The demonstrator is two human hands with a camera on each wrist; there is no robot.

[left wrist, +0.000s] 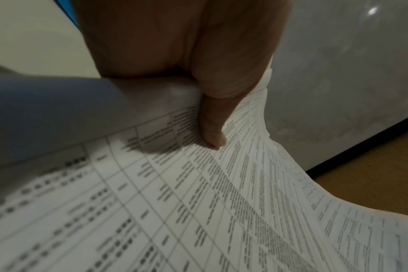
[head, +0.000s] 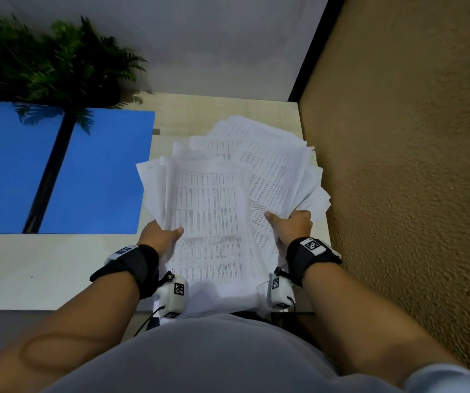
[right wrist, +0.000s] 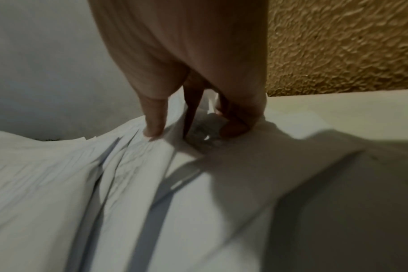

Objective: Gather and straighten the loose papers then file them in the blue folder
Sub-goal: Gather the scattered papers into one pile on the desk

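Observation:
A fanned, uneven stack of printed white papers [head: 216, 211] lies at the right of the table, its near end raised toward me. My left hand [head: 161, 236] grips the stack's left edge, thumb on top and fingers underneath; the left wrist view shows that thumb pressing the top printed sheet [left wrist: 198, 202]. My right hand [head: 291, 225] grips the right edge, thumb on top; in the right wrist view its fingers curl under the sheets [right wrist: 128, 174]. The blue folder [head: 92, 171] lies open and flat at the left, apart from the papers.
A green fern-like plant [head: 55, 61] stands at the back left, overhanging the folder. A rough brown wall [head: 412, 165] runs close along the table's right edge. The pale table top [head: 43, 265] shows bare in front of the folder.

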